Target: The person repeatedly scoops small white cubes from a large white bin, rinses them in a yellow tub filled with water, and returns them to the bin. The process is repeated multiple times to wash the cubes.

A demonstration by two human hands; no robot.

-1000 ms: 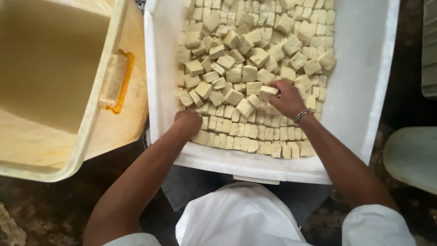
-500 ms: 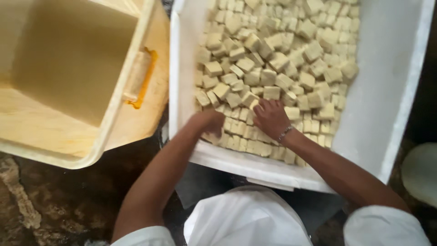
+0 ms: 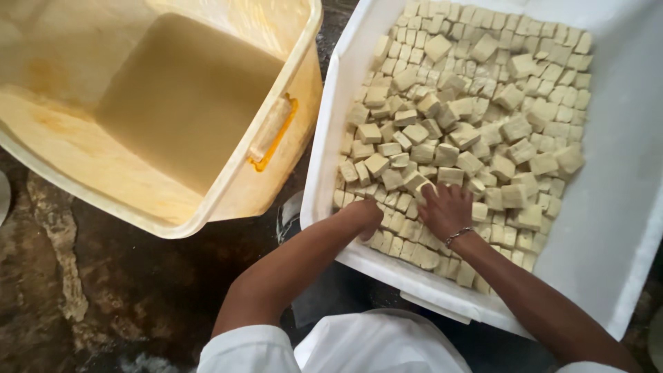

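A large white tub (image 3: 621,207) holds several pale beige cubes (image 3: 483,117), some in neat rows and some piled loosely. My left hand (image 3: 362,215) rests curled on the cubes at the tub's near left corner. My right hand (image 3: 447,211) lies flat with spread fingers on the cubes just to the right of it, a thin bracelet on its wrist. Whether either hand grips a cube is hidden beneath the fingers.
A cream plastic tub (image 3: 228,200) with murky tan liquid (image 3: 186,97) and an orange-trimmed handle (image 3: 271,131) stands to the left, close to the white tub. The floor (image 3: 103,304) beneath is dark, wet and stained. My white top (image 3: 373,345) shows at the bottom.
Both hands have drawn closer together near the tub's front left corner; my right hand has come back from the loose pile toward the near rows. The view has shifted left.
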